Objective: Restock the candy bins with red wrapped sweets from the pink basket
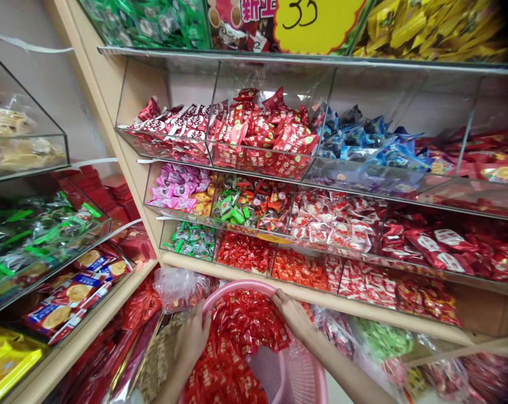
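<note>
- The person's left hand [193, 335] is closed on the left side of the rim of a pink basket [308, 365].
- The right hand [294, 315] has its fingers bent over the rim's far right part, closed on it, the forearm reaching across the basket.
- The basket is low in the view, in front of the wooden shelf [321, 302]; whether they touch is unclear.
- Red candy packets [249, 320] lie inside it, leaving part of its lower right bare.
- A clear plastic bag [180, 287] sits near the left hand, beyond it.
- Clear bins [262, 160] of wrapped sweets line the shelves above, under a yellow sign [317, 25].
</note>
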`<state>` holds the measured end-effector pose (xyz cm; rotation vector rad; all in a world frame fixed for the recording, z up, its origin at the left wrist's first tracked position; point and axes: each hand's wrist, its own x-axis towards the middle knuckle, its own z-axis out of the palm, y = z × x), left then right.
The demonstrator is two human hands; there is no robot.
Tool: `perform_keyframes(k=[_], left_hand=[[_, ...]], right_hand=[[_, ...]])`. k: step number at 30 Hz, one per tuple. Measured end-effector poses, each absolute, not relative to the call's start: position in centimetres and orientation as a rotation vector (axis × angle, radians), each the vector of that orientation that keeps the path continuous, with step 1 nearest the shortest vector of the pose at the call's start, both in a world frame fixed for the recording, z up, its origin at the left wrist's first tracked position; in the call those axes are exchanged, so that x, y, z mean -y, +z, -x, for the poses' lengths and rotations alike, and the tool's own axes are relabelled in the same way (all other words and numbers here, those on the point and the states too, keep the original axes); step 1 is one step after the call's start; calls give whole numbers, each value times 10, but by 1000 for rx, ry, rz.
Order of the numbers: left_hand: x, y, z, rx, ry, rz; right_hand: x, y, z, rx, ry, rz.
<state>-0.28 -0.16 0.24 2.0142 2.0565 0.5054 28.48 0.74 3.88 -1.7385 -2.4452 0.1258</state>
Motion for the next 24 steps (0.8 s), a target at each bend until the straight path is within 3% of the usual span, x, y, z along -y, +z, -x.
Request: perform_keyframes(k=[7, 16, 24], left_hand=[[2, 1, 3, -2059, 571, -2020], [2, 2, 2, -2051, 585, -1998], [2, 2, 3, -2057, 593, -1990]], right_hand=[[8, 52, -301, 2126, 452, 1599], [26, 46, -297, 2364, 165, 1708], [21, 48, -288, 2329, 221, 1882]])
